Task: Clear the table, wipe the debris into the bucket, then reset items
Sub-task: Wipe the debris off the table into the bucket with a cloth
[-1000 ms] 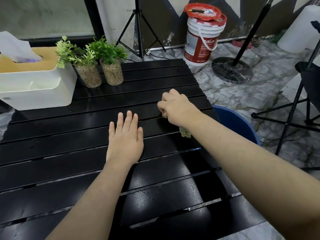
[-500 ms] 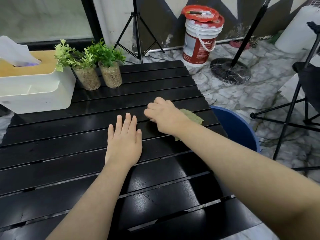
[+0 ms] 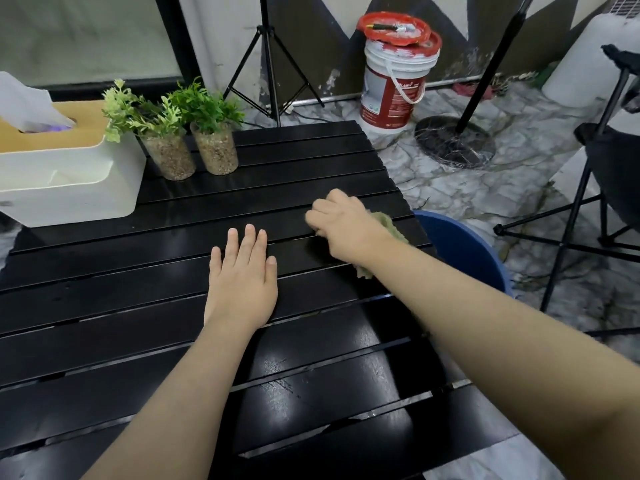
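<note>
Green cloth point(image 3: 382, 221) near table edge point(image 3: 403, 199)

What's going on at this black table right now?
A person is wiping the black slatted table. The right hand presses a green cloth near the table's right edge, just beside a blue bucket on the floor. The left hand lies flat and open on the slats. A tissue box and two potted plants stand at the back.
</note>
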`<control>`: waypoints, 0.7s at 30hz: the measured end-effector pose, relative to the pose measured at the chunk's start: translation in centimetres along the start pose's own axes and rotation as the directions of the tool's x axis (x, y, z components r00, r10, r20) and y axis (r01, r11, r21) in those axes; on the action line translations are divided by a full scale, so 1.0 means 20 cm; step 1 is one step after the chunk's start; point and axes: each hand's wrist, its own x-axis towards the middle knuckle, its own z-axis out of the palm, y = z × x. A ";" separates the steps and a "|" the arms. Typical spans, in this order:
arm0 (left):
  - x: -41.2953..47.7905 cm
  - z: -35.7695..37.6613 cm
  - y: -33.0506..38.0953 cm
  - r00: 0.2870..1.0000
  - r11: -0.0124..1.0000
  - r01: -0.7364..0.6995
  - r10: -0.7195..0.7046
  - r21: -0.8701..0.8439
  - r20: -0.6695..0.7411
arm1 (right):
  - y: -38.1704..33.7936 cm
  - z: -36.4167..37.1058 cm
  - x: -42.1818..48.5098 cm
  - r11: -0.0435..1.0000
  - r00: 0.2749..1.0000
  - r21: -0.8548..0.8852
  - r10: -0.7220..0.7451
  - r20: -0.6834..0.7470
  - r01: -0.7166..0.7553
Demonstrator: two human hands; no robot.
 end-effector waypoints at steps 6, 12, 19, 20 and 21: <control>0.00 0.00 0.00 1.000 1.000 -0.001 0.001 0.011 -0.001 | -0.02 -0.01 -0.02 0.992 0.999 -0.124 0.036 0.019 -0.034; 0.00 0.00 0.00 1.000 1.000 -0.002 0.002 0.013 -0.002 | 0.05 -0.01 -0.06 0.998 0.999 0.059 0.033 0.042 -0.036; 0.00 0.01 0.00 1.000 1.000 -0.005 0.005 0.013 -0.017 | 0.00 -0.02 0.03 0.998 0.995 0.049 0.028 0.096 -0.033; 0.00 0.01 0.00 1.000 1.000 -0.003 0.003 0.014 -0.014 | -0.03 -0.02 0.05 0.999 0.994 0.036 0.021 0.107 -0.025; 0.00 0.01 0.00 1.000 1.000 -0.001 0.001 0.013 -0.010 | -0.06 -0.02 0.06 0.999 0.991 0.033 0.007 0.132 -0.011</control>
